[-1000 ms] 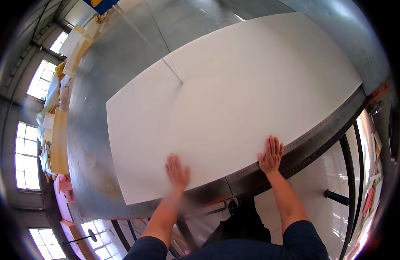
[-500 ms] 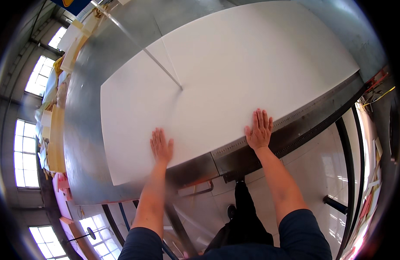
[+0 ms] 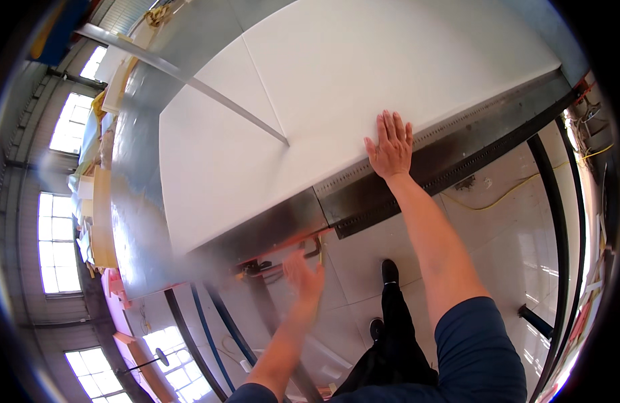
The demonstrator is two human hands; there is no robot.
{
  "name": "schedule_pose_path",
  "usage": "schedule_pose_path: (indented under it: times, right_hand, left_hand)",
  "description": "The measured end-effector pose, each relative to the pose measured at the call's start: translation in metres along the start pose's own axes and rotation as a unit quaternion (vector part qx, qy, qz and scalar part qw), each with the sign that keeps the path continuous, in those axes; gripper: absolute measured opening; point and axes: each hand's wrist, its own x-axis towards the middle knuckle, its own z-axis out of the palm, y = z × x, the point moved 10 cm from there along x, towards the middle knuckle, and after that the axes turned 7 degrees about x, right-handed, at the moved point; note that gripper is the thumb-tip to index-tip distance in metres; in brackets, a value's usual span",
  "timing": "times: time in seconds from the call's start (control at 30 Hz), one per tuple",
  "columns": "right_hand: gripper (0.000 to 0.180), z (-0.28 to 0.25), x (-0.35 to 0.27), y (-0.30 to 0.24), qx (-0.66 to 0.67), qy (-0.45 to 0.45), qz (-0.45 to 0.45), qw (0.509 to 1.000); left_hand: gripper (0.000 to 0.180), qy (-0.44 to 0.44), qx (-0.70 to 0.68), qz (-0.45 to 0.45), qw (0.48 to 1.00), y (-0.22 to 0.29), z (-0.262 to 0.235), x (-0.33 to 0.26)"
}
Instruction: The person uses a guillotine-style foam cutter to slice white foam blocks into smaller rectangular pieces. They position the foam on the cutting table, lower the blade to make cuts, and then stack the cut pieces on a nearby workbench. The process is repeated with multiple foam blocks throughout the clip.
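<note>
A large white board or sheet (image 3: 390, 60) lies flat on the metal table (image 3: 132, 195), its near edge along a strip with ruler-like marks (image 3: 471, 124). My right hand (image 3: 390, 151) rests on the board's near edge, palm down with fingers stretched out. Below the table's front edge, my left hand (image 3: 303, 272) is smeared by motion. It is near a red and dark fitting (image 3: 313, 247) under the table; whether it touches that fitting I cannot tell. A thin metal rod (image 3: 236, 111) slants over the board, its tip above a straight line across the white surface.
Stacked yellowish and white sheets (image 3: 103, 221) stand beyond the table's left side, before tall windows (image 3: 60, 245). Dark table legs (image 3: 548, 195) rise at the right. A yellow cable (image 3: 491, 205) lies on the tiled floor (image 3: 363, 282). A blue panel (image 3: 64, 33) hangs at upper left.
My left hand has left the white board and moved down and right, below the table's edge. My right hand stays flat on the board. The whole view has shifted and turned slightly.
</note>
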Motion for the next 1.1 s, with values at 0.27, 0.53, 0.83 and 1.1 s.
schedule_pose_path:
  times: [0.27, 0.53, 0.83, 1.1]
  right_hand:
    - [0.061, 0.020, 0.017, 0.018, 0.019, 0.014, 0.008, 1.000]
    - [0.061, 0.019, 0.016, 0.021, 0.048, 0.003, 0.021, 0.999]
    - [0.065, 0.004, 0.004, 0.016, 0.041, -0.040, 0.008, 0.998]
    - [0.064, 0.007, 0.004, 0.016, 0.017, -0.076, 0.006, 0.997]
  left_hand:
    - [0.067, -0.188, 0.107, 0.010, 0.976, 0.006, 0.066, 0.044]
    - [0.068, -0.212, 0.129, -0.002, 0.969, 0.000, 0.071, 0.049]
    - [0.072, -0.320, 0.155, -0.027, 0.934, -0.014, 0.080, 0.021]
    - [0.075, -0.351, 0.132, -0.038, 0.926, -0.006, 0.075, 0.018]
